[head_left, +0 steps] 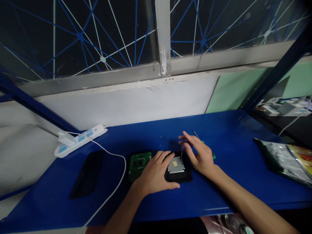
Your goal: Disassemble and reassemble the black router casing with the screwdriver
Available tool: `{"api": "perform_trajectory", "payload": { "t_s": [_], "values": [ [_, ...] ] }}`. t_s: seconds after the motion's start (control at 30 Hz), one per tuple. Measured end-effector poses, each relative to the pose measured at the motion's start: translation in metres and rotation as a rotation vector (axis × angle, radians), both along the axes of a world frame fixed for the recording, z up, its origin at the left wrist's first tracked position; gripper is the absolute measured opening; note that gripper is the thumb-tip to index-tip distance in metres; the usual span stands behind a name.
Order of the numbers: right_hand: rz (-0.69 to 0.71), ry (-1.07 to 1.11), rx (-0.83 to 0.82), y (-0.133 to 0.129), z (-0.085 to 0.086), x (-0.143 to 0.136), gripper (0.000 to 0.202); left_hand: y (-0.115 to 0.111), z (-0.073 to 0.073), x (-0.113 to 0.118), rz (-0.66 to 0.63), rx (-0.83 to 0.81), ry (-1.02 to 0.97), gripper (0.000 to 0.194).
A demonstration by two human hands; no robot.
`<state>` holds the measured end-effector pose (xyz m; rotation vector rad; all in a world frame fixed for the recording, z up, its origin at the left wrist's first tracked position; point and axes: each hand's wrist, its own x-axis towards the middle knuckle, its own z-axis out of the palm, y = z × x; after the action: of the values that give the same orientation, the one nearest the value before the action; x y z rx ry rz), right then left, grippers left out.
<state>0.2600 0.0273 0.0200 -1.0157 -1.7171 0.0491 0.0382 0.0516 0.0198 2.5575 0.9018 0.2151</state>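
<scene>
Possibly, the thin tool [182, 151] pinched in the right hand [201, 155] could skid across the metal plate [179, 167], lower centre of the frame, if the black casing [180, 177] shifts beside the left hand [155, 173], whose hold I cannot judge.

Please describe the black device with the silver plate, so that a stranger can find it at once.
On the glossy blue table, look right from the long white power strip to the squarish green circuit board. Just right of this board lies the black, squarish device casing. Unlike its neighbour, it carries a silver metal plate with a small pale square near the middle.
</scene>
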Motion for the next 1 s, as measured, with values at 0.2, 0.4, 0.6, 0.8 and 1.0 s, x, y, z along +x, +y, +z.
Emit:
{"api": "perform_trajectory", "payload": {
  "t_s": [0.2,0.4,0.6,0.8,1.0],
  "values": [
    [-0.070,-0.010,0.069,0.0021,0.0012,-0.0012,0.039,0.0000,-0.0005,0.0005,-0.001,0.011,-0.006,0.102],
    [0.006,0.019,-0.001,-0.0011,0.0028,-0.0011,0.039,0.0003,-0.0034,-0.0010,0.004,0.027,-0.025,0.102],
    [-0.027,0.031,-0.023,0.0005,0.0020,-0.0015,0.052,0.0008,-0.0051,-0.0011,-0.004,0.020,-0.030,0.101],
    [-0.064,0.008,0.048,0.0032,0.0025,0.0013,0.036,0.0006,-0.0023,0.0003,-0.004,0.018,-0.017,0.101],
    [-0.028,0.001,0.010,-0.0002,0.0037,0.0002,0.030,0.0003,-0.0011,0.0004,0.002,0.014,-0.017,0.100]
  ]
}}
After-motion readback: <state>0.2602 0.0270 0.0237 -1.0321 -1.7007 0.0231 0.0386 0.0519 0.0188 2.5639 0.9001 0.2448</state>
